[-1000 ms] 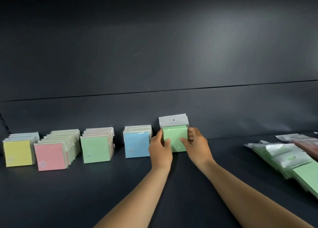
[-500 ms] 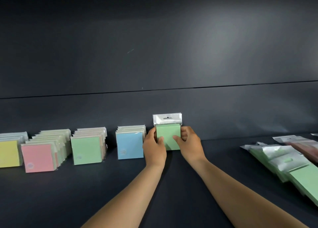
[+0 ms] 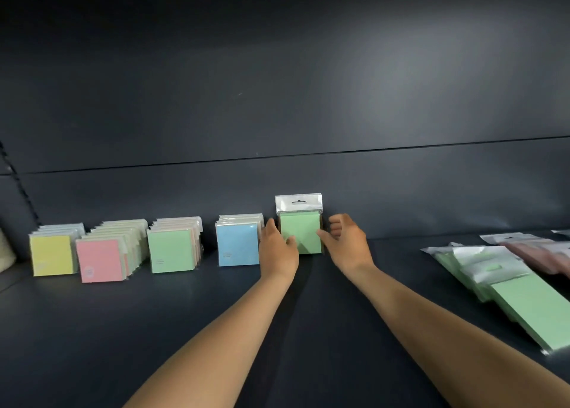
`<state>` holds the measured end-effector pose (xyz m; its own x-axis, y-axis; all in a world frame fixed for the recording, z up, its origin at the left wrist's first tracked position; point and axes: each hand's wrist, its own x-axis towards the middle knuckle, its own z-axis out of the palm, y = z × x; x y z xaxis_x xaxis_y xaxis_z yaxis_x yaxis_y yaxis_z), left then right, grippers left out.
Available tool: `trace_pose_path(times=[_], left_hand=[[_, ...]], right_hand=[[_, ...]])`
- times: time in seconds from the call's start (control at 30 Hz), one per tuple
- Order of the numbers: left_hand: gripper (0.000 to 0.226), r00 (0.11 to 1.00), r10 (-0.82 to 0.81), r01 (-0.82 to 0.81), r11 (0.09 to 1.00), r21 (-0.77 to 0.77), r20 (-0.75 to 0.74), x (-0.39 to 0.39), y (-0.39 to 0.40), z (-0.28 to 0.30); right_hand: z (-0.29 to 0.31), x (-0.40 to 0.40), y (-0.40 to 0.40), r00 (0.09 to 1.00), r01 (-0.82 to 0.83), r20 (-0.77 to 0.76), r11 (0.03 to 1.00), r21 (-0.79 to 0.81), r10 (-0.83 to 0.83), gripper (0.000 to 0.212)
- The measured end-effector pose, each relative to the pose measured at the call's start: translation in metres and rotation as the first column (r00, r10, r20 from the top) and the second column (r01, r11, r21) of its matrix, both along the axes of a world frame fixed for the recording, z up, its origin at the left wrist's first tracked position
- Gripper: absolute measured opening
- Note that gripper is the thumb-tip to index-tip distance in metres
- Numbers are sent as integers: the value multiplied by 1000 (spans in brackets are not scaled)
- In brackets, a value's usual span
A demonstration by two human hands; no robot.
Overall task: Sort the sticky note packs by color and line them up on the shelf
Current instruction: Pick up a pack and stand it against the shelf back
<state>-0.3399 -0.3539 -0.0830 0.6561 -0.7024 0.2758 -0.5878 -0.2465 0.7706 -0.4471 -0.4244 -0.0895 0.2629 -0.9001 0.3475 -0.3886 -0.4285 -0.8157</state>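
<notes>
A green sticky note pack [image 3: 300,232] with a clear hang tab stands upright against the shelf's back wall, just right of the blue row [image 3: 237,244]. My left hand [image 3: 277,253] holds its left edge, thumb on the front. My right hand [image 3: 348,247] is at its right edge; only the thumb tip touches the front, and the curled fingers are a little off the pack. Further left stand a green row [image 3: 169,250], a pink row [image 3: 98,261] and a yellow row [image 3: 52,255].
Loose green packs [image 3: 499,284] lie fanned flat on the dark shelf [image 3: 92,330] at the right, with pink packs [image 3: 539,253] behind them. A dark back panel rises behind everything. A pale object shows at the far left edge.
The green pack has stayed upright by the blue row. My right hand's fingers have loosened and come off its right edge. The camera has shifted slightly.
</notes>
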Motion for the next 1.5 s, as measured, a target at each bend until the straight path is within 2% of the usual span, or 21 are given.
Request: trace_pose_path(times=[0.1, 0.2, 0.27, 0.37, 0.5, 0.77, 0.9, 1.03, 1.2, 1.3, 1.4, 1.5], left_hand=[[41, 986, -77, 71, 996, 48, 150, -9, 21, 16], [43, 905, -189, 95, 963, 253, 381, -19, 44, 36], [48, 837, -276, 78, 915, 395, 473, -30, 62, 47], [52, 755, -362, 53, 864, 500, 547, -52, 93, 55], [54, 678, -422, 40, 839, 542, 603, -82, 135, 63], [54, 623, -462, 40, 825, 564, 631, -135, 192, 72], [56, 613, -481, 59, 819, 571, 627, -155, 203, 74], [56, 603, -480, 69, 827, 558, 636, -173, 197, 76], [58, 668, -502, 136, 809, 572, 550, -193, 165, 69], [57, 730, -492, 175, 806, 566, 474, -205, 135, 59], [53, 820, -472, 240, 798, 553, 325, -220, 102, 46], [24, 907, -408, 319, 829, 460, 107, -234, 71, 28]], right_hand=[[18, -31, 6, 959, -45, -283, 987, -154, 0, 39], [47, -66, 22, 792, -159, -610, 964, -211, -3, 49], [65, -89, 39, 697, -197, -717, 960, -200, -6, 55], [83, -121, 72, 593, -218, -805, 954, -206, -38, 61], [92, -162, 119, 538, -208, -841, 956, -206, -64, 63], [93, -239, 192, 451, -150, -883, 965, -215, -127, 64], [90, -267, 194, 457, -101, -879, 975, -199, -133, 65], [85, -288, 182, 518, -48, -848, 985, -164, -116, 64], [67, -301, 149, 597, -26, -797, 990, -136, -94, 66], [58, -303, 129, 618, -20, -777, 986, -166, -118, 58], [48, -306, 100, 653, -16, -749, 987, -161, -112, 51], [36, -308, 73, 717, -42, -695, 993, -113, -49, 49]])
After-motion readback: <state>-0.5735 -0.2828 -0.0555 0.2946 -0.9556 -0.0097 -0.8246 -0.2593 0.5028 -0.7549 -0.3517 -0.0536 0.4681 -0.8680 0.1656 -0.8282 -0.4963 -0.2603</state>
